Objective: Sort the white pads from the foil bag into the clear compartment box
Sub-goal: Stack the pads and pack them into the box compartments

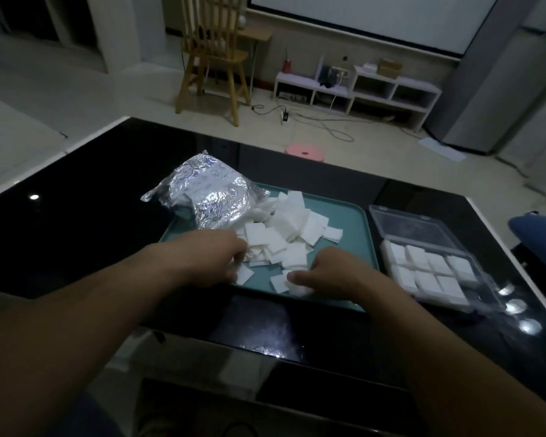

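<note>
A crumpled foil bag (206,192) lies on the back left of a teal tray (353,228). A loose heap of square white pads (292,230) spills from it across the tray. My left hand (213,258) rests on the near left edge of the heap, fingers curled among the pads. Near the tray's front, my right hand (327,272) pinches a small stack of white pads (300,287) under the thumb. The clear compartment box (429,266) stands open to the right of the tray, its compartments holding white pads.
The tray and box sit on a glossy black table (76,197) with bright light reflections at the right. Beyond the far edge are a pink stool (304,152), a wooden chair (215,55), floor cables and a low white shelf (356,86). A blue object (538,230) pokes in at the right.
</note>
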Demonstrator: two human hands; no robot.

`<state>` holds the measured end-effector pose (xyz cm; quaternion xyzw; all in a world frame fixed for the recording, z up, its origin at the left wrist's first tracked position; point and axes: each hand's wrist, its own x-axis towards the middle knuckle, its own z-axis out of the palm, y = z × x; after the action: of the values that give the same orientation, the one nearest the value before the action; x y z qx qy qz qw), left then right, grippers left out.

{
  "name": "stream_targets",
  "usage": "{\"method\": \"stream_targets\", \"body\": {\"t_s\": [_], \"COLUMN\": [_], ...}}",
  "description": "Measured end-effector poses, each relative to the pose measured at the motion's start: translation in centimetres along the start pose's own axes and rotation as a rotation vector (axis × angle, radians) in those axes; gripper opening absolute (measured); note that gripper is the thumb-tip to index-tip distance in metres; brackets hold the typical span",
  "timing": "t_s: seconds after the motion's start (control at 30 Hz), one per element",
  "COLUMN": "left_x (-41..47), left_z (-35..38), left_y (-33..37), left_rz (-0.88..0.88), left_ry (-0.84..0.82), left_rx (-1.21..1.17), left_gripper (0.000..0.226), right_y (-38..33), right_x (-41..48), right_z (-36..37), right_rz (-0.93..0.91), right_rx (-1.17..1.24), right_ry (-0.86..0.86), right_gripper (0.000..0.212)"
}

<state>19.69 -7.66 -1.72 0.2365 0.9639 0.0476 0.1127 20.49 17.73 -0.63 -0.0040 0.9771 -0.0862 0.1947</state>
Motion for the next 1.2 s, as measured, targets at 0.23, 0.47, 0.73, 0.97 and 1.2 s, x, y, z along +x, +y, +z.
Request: {"method": "stream_targets", "body": {"t_s": [0.23,0.47,0.73,0.97,1.2], "left_x": [0.7,0.7,1.3,3.4,5.6], "left_z": [-0.1,0.6,-0.6,0.9,1.4], "left_y": [0.3,0.7,3.5,9.1,13.0], "left_rz": [0.012,0.057,0.054,-0.262,-0.267], "left_ry": [-0.057,0.008,0.155,0.044,0.120], "left_rx": [-0.029,-0.057,-0.170,-1.301,-1.438], "left_gripper": [0.038,0.020,0.017,0.037,0.022], "right_y": [-2.3,0.3,4.1,6.4,4.9], "right_x": [-0.6,-1.1,-2.1,-2.5,-3.5], "right_z": [1.3,0.5,-0.6,-1.5,-2.4], "right_rz": [-0.016,0.015,0.029,0.130,0.000], "right_rx": [0.032,0.046,0.224,0.610,0.776], "right_ry": [0.077,0.092,0.091,0.000,0.179], "right_gripper": [0.038,0.022,0.014,0.019,0.018]}}
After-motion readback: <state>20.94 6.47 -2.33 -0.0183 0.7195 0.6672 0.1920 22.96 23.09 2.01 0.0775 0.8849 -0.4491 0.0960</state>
